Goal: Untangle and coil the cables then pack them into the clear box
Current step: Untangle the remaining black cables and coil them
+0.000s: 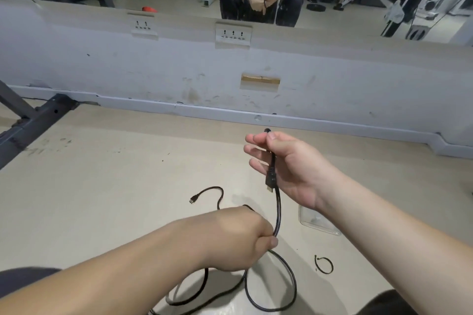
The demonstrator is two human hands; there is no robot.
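cable [277,208] between both hands, seemingly taut

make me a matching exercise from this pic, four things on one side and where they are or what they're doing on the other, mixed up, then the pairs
1 left hand
2 right hand
3 clear box
4 small black loop

a pinches the cable just above its raised plug
b lies alone on the floor, right of the cable's coils
c grips the cable low, below the plug
d on the floor, partly hidden behind the right arm

Pairs: 1-c, 2-a, 3-d, 4-b
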